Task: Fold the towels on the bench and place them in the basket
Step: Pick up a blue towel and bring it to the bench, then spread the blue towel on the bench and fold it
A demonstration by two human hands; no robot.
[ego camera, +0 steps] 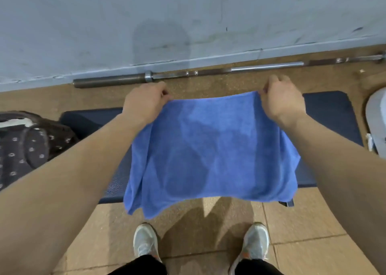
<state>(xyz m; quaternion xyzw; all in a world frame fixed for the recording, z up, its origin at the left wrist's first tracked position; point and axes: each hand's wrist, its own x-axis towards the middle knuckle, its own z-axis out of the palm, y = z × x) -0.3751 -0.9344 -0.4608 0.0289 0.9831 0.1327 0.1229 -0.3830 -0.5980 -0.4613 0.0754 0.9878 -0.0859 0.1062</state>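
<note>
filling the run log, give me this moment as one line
left hand: pinches blue towel far corner | right hand: pinches other far corner | towel: draped over bench

so the blue towel (208, 149) is held up by its two far corners, sagging over the dark padded desk (334, 118), near edge hanging off the front

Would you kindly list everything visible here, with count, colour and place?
wall: one, pale grey-blue, top
floor: one, tan tiles, bottom
barbell: one, steel grey, on the floor along the wall
bench: one, dark navy, across the middle
towel: one, blue, held spread above the bench
patterned fabric item: one, dark with pale spots, left edge
rounded object: one, pale grey, right edge, cut off
shoes: two, pale grey, bottom centre
left hand: one, pinches the towel's left top corner
right hand: one, pinches the towel's right top corner
</note>
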